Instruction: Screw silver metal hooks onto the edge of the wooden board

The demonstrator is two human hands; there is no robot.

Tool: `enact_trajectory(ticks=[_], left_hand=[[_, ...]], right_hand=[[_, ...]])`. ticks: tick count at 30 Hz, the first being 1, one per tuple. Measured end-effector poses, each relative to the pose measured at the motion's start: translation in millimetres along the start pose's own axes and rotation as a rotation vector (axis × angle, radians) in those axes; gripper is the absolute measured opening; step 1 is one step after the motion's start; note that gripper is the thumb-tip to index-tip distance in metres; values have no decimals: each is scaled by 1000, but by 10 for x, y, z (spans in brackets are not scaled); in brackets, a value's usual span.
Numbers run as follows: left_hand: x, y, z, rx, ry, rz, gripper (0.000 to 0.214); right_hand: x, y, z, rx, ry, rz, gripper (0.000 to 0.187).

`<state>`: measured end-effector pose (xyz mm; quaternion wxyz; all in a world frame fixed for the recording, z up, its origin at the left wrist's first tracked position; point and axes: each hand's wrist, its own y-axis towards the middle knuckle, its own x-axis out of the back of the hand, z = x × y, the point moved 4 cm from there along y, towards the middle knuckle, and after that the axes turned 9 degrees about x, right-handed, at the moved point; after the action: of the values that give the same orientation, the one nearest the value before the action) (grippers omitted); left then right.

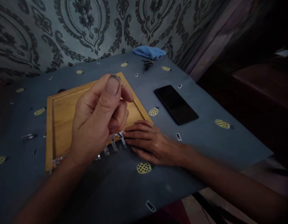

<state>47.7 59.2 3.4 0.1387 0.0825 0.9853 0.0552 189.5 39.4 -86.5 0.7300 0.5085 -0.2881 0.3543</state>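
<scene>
My left hand (100, 112) is raised in front of a shallow wooden tray or frame (64, 121) with a raised rim. Its thumb presses against the curled index finger, and whatever may sit in that pinch is hidden or too small to make out. Palm down, my right hand (152, 141) rests at the tray's near right corner, fingers stretched out and lying flat. Beside its fingertips, clear plastic clip-like pieces (114, 144) line the tray's near edge. Another clear piece (57, 161) is at the near left corner; my left forearm hides part of this edge.
A black phone (176, 104) lies right of the tray on the blue pineapple-print tablecloth (192, 137). Toward the back are a blue cloth (149, 52) and a small dark object (148, 63). A small metallic object (29, 137) lies on the left. Patterned wallpaper (88, 28) borders the table's far side.
</scene>
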Motion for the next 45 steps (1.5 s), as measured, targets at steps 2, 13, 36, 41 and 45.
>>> enact_trajectory(ticks=[2, 13, 36, 41, 45], left_hand=[[0, -4, 4, 0, 25, -1, 33], [-77, -31, 1, 106, 151, 225, 28], [-123, 100, 43, 282, 222, 593, 33], [-93, 113, -78, 152, 137, 391, 33], [41, 102, -298, -37, -29, 20, 41]], right_hand=[[2, -1, 2, -4, 6, 8, 24], [13, 15, 6, -8, 0, -8, 24], [40, 18, 27, -14, -15, -12, 27], [41, 31, 24, 6, 1, -33, 22], [50, 32, -7, 9, 34, -99, 18]])
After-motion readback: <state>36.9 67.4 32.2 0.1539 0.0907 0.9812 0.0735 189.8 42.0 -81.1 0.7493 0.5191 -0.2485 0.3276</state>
